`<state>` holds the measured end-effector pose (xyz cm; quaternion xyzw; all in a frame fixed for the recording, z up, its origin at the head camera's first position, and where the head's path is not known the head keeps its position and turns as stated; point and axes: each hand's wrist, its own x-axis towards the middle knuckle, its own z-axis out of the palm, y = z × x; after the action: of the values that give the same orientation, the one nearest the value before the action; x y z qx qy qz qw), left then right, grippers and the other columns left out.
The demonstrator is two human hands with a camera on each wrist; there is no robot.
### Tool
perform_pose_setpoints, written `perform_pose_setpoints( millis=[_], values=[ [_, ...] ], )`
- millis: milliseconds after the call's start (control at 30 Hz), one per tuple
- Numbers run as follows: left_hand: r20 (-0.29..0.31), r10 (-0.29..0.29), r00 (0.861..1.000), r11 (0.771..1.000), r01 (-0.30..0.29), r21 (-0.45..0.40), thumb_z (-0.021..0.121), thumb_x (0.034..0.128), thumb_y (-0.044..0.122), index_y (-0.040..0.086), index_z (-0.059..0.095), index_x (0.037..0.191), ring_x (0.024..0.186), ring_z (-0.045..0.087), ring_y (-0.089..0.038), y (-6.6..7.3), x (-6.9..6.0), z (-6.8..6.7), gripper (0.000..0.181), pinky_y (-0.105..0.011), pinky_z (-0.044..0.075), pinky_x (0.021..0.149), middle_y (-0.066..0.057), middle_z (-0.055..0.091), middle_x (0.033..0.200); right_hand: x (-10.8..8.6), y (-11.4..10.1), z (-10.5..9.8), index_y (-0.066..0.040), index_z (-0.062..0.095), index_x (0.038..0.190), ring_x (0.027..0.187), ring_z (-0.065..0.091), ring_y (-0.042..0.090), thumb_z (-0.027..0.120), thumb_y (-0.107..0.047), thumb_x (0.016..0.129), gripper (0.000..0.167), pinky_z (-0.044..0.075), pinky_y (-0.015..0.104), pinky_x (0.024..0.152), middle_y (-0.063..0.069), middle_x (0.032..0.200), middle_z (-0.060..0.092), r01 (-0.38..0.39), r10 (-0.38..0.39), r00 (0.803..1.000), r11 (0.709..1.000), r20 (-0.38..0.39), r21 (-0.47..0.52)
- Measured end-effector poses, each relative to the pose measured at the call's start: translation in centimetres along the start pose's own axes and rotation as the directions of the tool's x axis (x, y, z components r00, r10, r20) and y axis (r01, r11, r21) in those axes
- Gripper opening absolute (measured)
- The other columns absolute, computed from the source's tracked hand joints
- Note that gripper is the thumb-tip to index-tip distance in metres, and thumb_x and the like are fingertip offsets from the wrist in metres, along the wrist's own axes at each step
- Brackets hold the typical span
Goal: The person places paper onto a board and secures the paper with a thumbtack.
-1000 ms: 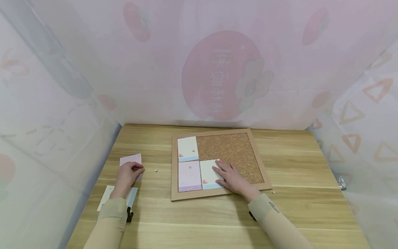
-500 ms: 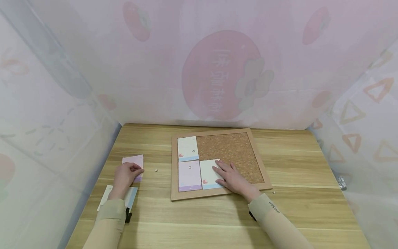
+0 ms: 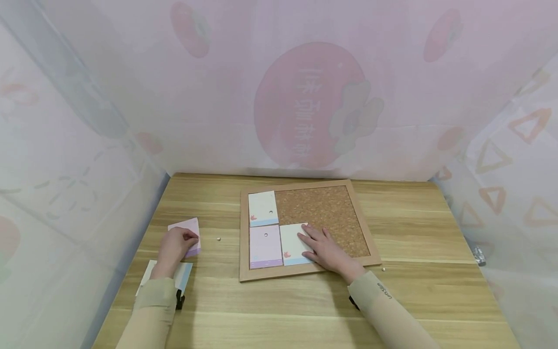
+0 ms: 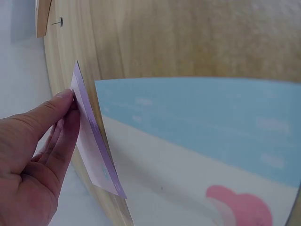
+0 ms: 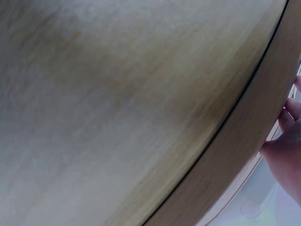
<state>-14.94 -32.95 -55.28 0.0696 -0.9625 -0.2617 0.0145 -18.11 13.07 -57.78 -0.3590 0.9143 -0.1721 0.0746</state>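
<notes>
Thumb and fingertips of my left hand (image 3: 175, 248) pinch the edge of a pale purple note sheet (image 3: 192, 226) at the left of the table. The left wrist view shows this sheet (image 4: 96, 150) tilted, with the fingertips at its edge. My right hand (image 3: 328, 249) lies with fingers spread on a white note sheet (image 3: 295, 242) with a blue bottom strip, on the framed corkboard (image 3: 322, 206). A second white note (image 3: 261, 203) and a purple note (image 3: 265, 245) lie along the board's left side, each with a pushpin on it. The right wrist view barely shows the fingers.
A white-and-blue note (image 3: 185, 276) lies under the left wrist. One loose pushpin (image 3: 219, 239) sits between the left hand and the board; another pushpin (image 3: 383, 269) is by the board's lower right corner. Fabric walls surround the wooden table (image 3: 261, 310).
The purple note in my left hand has shifted a little right, then back left, and turned slightly. My right hand stays in place on the white note.
</notes>
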Motion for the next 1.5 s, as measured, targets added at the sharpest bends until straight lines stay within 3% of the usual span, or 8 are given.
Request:
perform_pose_setpoints(
  millis=[400,600,967,1200,1500],
  values=[
    [0.005,-0.031,1.0,0.999,0.031,-0.036,0.075,0.088,0.012,0.003,0.076,0.084,0.076,0.067,-0.021,0.3,-0.1,0.3,0.01,-0.035,0.053,0.068,-0.012,0.075,0.083,-0.1,-0.1,0.1,-0.007,0.042,0.151,0.151,0.03,0.035,0.06,-0.034,0.1,0.061,0.024,0.07,0.117,0.016,0.162,0.033,0.003,-0.001,0.999,1.0,-0.049,0.029],
    [0.0,0.005,1.0,0.999,-0.005,-0.032,0.075,0.0895,0.019,0.004,0.075,0.085,0.07,0.063,-0.015,0.1,0.2,0.7,0.015,-0.031,0.05,0.066,-0.009,0.074,0.081,0.0,-0.2,0.3,-0.001,0.045,0.147,0.148,0.034,0.038,0.064,-0.031,0.097,0.061,0.027,0.071,0.114,0.019,0.159,0.037,0.004,-0.002,0.997,1.0,-0.082,0.026],
    [-0.032,0.076,0.997,0.995,-0.078,-0.056,0.072,0.0924,0.023,0.008,0.072,0.096,0.075,0.064,-0.012,1.2,0.6,1.6,0.015,-0.03,0.05,0.072,-0.006,0.076,0.087,0.0,-0.2,0.1,-0.006,0.041,0.151,0.152,0.028,0.032,0.059,-0.037,0.1,0.063,0.023,0.066,0.119,0.014,0.163,0.032,-0.028,0.028,0.999,1.0,-0.028,0.003],
    [0.012,0.046,0.999,0.989,-0.044,-0.139,0.074,0.0907,0.025,0.01,0.074,0.098,0.056,0.062,-0.011,1.9,0.6,2.1,0.017,-0.021,0.049,0.056,-0.007,0.077,0.088,0.0,-0.1,0.3,-0.005,0.041,0.151,0.152,0.028,0.032,0.059,-0.037,0.1,0.063,0.023,0.066,0.119,0.014,0.163,0.032,-0.024,0.024,0.999,1.0,-0.028,0.002],
    [0.015,0.103,0.995,0.98,-0.099,-0.172,0.076,0.0895,0.023,0.012,0.076,0.099,0.081,0.073,-0.016,3.2,0.7,3.2,0.014,-0.035,0.057,0.077,-0.005,0.078,0.091,0.0,-0.2,0.1,-0.005,0.04,0.152,0.152,0.028,0.033,0.059,-0.036,0.1,0.063,0.022,0.067,0.119,0.015,0.163,0.031,-0.028,0.028,0.999,0.999,-0.025,0.018]
  ],
)
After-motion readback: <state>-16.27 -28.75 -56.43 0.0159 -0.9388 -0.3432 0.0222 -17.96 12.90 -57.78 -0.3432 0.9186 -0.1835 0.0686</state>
